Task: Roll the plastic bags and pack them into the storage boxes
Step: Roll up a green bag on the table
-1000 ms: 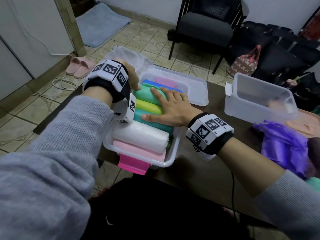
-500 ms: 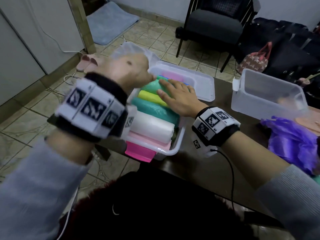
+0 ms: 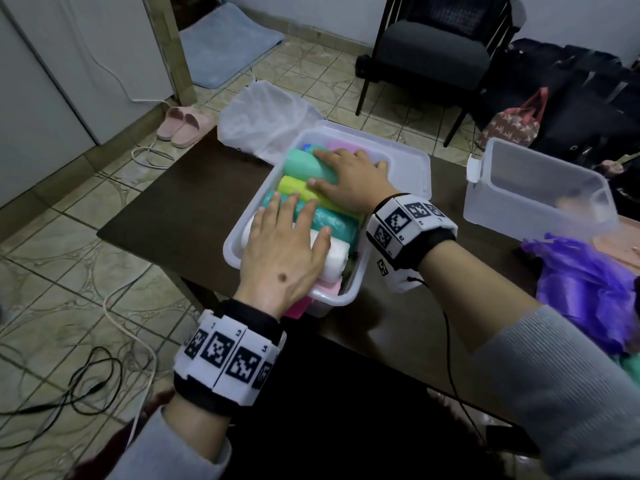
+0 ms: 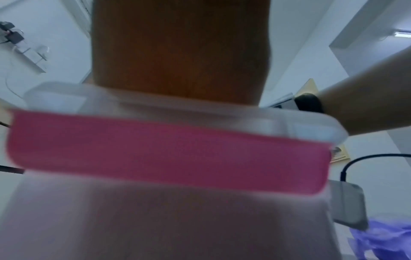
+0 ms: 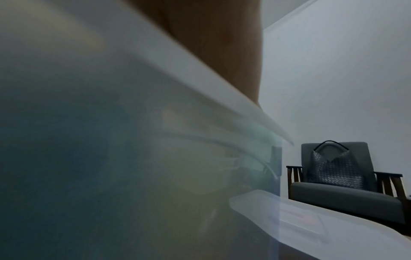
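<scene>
We see the head view dim and soft, lit evenly from above, with a bluish cast and weak shadows under the table (image 3: 194, 202) at its near edge. Straight lines bow toward the corners of that wide picture. The storage box (image 4: 289, 123) fills the left wrist view as a smeared blur, its pink latch (image 4: 169, 154) unsharp; a ceiling lamp (image 4: 402, 33) glows at the upper right. In the right wrist view the near plastic is a hazy smear, while the armchair (image 5: 347, 193) behind stays fairly sharp.

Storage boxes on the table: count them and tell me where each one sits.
2. The packed storage box sits near the table's front edge under the left hand and right hand. The empty storage box stands apart to its right. Others may lie outside the view.
</scene>
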